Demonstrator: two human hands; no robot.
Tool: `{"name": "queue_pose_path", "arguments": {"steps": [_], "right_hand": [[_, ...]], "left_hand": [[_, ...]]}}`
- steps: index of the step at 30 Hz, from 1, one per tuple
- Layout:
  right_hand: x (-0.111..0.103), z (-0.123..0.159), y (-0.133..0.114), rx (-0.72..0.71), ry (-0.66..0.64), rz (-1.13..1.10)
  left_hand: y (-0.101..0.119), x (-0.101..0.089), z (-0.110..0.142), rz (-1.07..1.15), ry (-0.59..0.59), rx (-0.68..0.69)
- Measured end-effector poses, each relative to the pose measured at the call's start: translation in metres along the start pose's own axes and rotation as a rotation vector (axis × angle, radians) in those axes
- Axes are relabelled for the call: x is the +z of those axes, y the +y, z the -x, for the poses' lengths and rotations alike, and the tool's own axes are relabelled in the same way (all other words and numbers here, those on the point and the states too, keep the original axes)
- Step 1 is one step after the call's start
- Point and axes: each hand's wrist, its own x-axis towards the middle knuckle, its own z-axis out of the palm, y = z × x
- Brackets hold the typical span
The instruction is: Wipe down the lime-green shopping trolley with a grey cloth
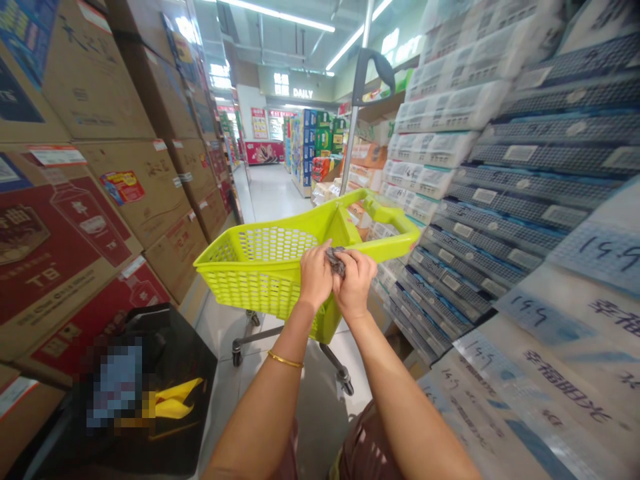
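A dark grey, crumpled cloth (336, 261) is bunched between my two hands. My left hand (315, 275) has its fingers closed on the cloth's left side. From the right, my right hand (354, 279) grips the same cloth with curled fingers. Both hands are at the near side of a lime-green shopping cart (250, 283), just below its rim; whether they touch it I cannot tell. The cart's perforated basket stands sideways in front of me on black wheels, its handle end to the right. Nothing shows inside the visible part of the basket.
Stacked cardboard boxes (130, 187) line the left side. Piled plastic-wrapped packs (465, 193) with handwritten price sheets rise on the right. A black item (185, 347) with yellow parts sits at lower left, partly pixelated. A metal pole (350, 153) with a grey handle stands behind the cart.
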Motion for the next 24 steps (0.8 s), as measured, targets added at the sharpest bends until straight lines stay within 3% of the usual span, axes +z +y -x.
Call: {"name": "queue_pose_path", "arguments": {"steps": [10,18,21,24], "right_hand": [[-0.012,-0.011,0.006,-0.113,0.054,0.133],[-0.036,-0.033,0.014,0.038,0.289,0.170],[-0.033,-0.031,0.005,0.047,0.237,0.157],[-0.023,-0.022,-0.012,0.046,0.102,0.102]], "left_hand": [[0.004,0.000,0.001,0.039,0.014,-0.012],[0.007,-0.006,0.005,0.068,0.032,0.018],[0.008,-0.004,0.007,0.035,0.052,0.021],[0.007,-0.002,0.007,-0.005,0.057,0.008]]}}
